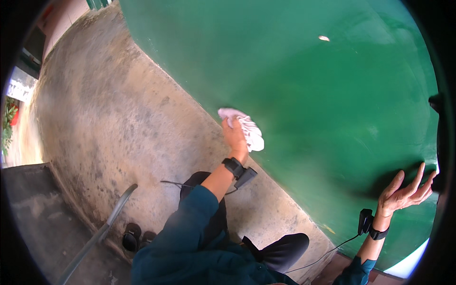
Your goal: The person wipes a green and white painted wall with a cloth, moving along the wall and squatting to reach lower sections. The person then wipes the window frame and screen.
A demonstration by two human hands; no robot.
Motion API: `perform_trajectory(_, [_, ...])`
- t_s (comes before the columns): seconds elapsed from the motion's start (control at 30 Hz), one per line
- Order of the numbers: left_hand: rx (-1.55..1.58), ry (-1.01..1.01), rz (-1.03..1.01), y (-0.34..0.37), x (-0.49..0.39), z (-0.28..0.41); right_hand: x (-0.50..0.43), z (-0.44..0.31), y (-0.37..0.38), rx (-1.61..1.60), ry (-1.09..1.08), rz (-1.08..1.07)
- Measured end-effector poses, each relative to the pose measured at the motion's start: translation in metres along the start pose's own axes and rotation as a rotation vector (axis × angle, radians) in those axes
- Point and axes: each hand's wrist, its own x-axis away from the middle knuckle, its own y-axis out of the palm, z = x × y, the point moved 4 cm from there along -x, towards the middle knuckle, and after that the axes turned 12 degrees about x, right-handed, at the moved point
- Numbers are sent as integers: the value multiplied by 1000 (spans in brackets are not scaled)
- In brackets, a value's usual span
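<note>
My left hand (236,139) grips a crumpled pale pink and white cloth (252,133). The cloth lies against a smooth green panel (302,92), close to the panel's lower edge above the concrete. Over at the far right, my right hand (404,192) has its fingers spread and holds nothing. Its fingertips are at or close to the green surface, near a dark fitting on the panel's right side; whether they touch it I cannot tell. Each wrist wears a black strap with a small device, and a thin cable runs from each.
A grey metal pipe (98,233) rises at the lower left, next to dark shoes (131,237). Mottled concrete floor (117,117) stretches along the panel to a darker, step-like area (39,213). A potted plant (8,124) stands at the left rim. My bent knees are beneath my arms.
</note>
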Motion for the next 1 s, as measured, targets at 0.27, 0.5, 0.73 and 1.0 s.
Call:
perform_trajectory(0.27, [-232,989,-478,115,100,174,2,2,3,-17,-23,12])
perform_trajectory(0.5, [-215,808,-81,57,-24,118,-3,-2,3,-42,-55,-2])
perform_trajectory(0.73, [-327,317,238,-65,-144,-35,-1,1,3,-30,-64,1])
perform_trajectory(1.0, [-33,-622,35,-75,-56,-138,6,4,4,-22,-30,-30])
